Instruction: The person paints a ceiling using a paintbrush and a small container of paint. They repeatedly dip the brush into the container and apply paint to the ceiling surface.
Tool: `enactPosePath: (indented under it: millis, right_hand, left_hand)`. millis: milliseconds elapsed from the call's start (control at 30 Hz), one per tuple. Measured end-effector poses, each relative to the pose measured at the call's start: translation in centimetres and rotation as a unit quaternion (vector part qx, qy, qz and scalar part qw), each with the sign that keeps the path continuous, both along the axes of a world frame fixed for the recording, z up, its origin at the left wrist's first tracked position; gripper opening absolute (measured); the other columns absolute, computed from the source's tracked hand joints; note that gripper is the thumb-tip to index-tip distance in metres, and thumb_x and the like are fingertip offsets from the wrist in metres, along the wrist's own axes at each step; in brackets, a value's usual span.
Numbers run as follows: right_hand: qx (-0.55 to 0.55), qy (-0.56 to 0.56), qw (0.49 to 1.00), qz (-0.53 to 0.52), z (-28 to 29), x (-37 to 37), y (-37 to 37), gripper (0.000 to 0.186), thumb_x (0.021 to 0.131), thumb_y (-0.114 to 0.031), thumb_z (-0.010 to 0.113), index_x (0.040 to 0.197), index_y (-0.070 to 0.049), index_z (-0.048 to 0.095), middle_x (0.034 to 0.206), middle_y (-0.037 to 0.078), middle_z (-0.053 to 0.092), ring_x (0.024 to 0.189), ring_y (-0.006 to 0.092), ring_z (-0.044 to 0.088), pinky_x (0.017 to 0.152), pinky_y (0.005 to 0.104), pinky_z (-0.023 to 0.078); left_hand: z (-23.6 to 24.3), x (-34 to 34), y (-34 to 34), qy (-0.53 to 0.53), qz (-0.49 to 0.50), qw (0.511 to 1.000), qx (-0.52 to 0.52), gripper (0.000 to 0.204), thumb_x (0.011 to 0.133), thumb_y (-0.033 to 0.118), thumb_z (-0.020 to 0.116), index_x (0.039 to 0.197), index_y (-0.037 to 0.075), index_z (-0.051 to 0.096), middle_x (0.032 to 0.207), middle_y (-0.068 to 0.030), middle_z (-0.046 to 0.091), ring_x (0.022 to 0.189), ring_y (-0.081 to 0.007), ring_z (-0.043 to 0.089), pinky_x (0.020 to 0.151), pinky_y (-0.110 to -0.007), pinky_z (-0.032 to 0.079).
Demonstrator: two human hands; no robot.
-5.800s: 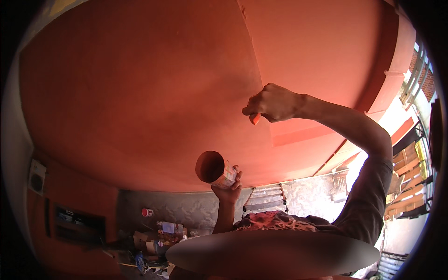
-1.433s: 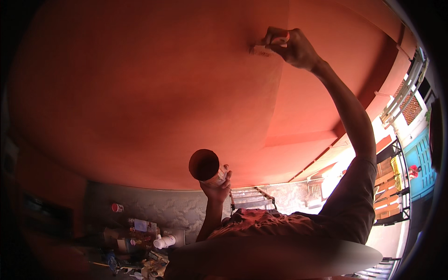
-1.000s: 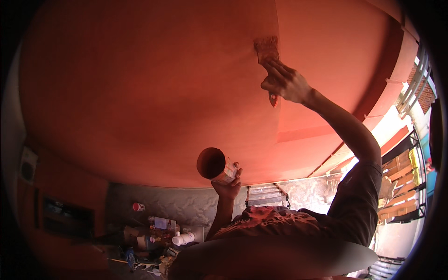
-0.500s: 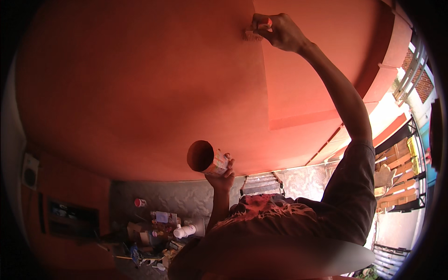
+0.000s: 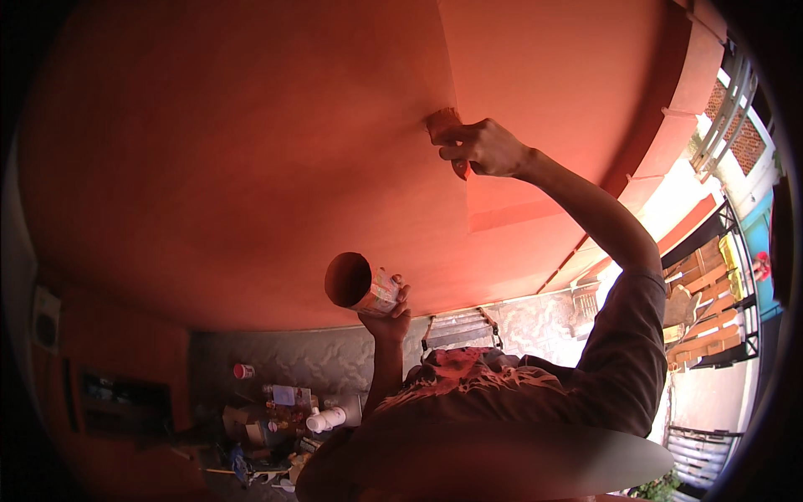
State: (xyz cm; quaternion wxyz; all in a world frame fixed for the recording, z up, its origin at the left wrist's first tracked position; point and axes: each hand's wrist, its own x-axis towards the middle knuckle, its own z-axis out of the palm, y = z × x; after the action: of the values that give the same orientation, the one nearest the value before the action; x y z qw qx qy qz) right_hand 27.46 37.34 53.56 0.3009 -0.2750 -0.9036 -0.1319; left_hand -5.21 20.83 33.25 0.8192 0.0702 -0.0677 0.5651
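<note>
My right hand (image 5: 488,148) grips a paintbrush (image 5: 443,122) by its red handle, the bristles pressed on the orange-red wall (image 5: 351,167). The brush lies along the line where a darker orange area meets a lighter one. Lower and to the left, my left hand (image 5: 390,316) is wrapped round a cylindrical can (image 5: 381,293) with a worn, printed side. The can is tilted, and its round mouth looks dark; how much paint is inside cannot be seen.
Below the wall, a ladder (image 5: 460,329) stands by my body. On the floor at lower left lie a white container (image 5: 325,419), a small red-and-white bucket (image 5: 243,371) and assorted clutter. Wooden planks (image 5: 707,301) are stacked at the right, by a dark metal frame.
My right hand has come down and slightly left along the wall, and the brush now points bristles up. The left hand with the can has shifted slightly left in view.
</note>
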Motion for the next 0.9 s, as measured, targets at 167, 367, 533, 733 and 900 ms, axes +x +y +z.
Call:
enactPosePath:
  millis: [167, 367, 533, 733, 900]
  right_hand:
    - [-0.016, 0.157, 0.987, 0.026, 15.3, 0.3, 2.1, 0.008, 0.091, -0.003, 0.067, 0.093, -0.011, 0.066, 0.089, 0.0, 0.073, 0.08, 0.022, 0.071, 0.065, 0.0328, 0.054]
    - [0.229, 0.228, 0.942, 0.085, 24.4, 2.2, 2.5, 0.01, 0.092, 0.002, 0.065, 0.099, -0.002, 0.069, 0.103, 0.015, 0.074, 0.099, 0.0316, 0.074, 0.073, 0.0356, 0.059]
    - [0.282, 0.02, 0.959, -0.001, 12.9, 1.8, 1.9, 0.017, 0.077, -0.004, 0.075, 0.087, -0.009, 0.063, 0.117, 0.009, 0.069, 0.088, 0.0249, 0.072, 0.061, 0.0332, 0.06]
    - [-0.029, 0.002, 0.999, 0.023, 5.4, 0.9, -1.2, 0.013, 0.083, -0.005, 0.073, 0.092, -0.013, 0.067, 0.097, 0.003, 0.072, 0.089, 0.0234, 0.071, 0.067, 0.0367, 0.058]
    - [-0.052, 0.14, 0.988, 0.041, 16.1, 0.7, 0.6, 0.005, 0.094, -0.009, 0.067, 0.094, -0.006, 0.063, 0.083, 0.005, 0.071, 0.077, 0.0266, 0.069, 0.072, 0.0392, 0.056]
  left_hand:
    - [0.7, -0.9, -0.5, -0.005, -0.003, 1.0, 0.008, 0.063, 0.094, 0.049, 0.061, 0.142, 0.009, 0.053, 0.123, -0.0202, 0.056, 0.092, -0.0279, 0.05, 0.054, -0.025, 0.051]
    - [0.6, -0.4, 0.0, -0.02, 0.019, 0.999, 0.032, 0.063, 0.095, 0.048, 0.06, 0.144, 0.009, 0.052, 0.123, -0.0205, 0.056, 0.091, -0.0279, 0.05, 0.054, -0.025, 0.051]
    - [0.0, -0.2, 0.4, -0.019, 0.033, 0.999, 0.026, 0.063, 0.095, 0.047, 0.06, 0.144, 0.009, 0.052, 0.124, -0.0201, 0.056, 0.091, -0.0279, 0.05, 0.054, -0.025, 0.051]
    - [0.8, -0.5, -0.2, 0.0, 0.033, 0.999, 0.013, 0.063, 0.095, 0.048, 0.061, 0.143, 0.008, 0.053, 0.124, -0.02, 0.056, 0.091, -0.0279, 0.051, 0.054, -0.025, 0.052]
    - [1.3, -0.4, -0.1, -0.005, 0.016, 1.0, 0.014, 0.065, 0.094, 0.05, 0.062, 0.143, 0.009, 0.053, 0.126, -0.0199, 0.056, 0.091, -0.0277, 0.051, 0.055, -0.025, 0.052]
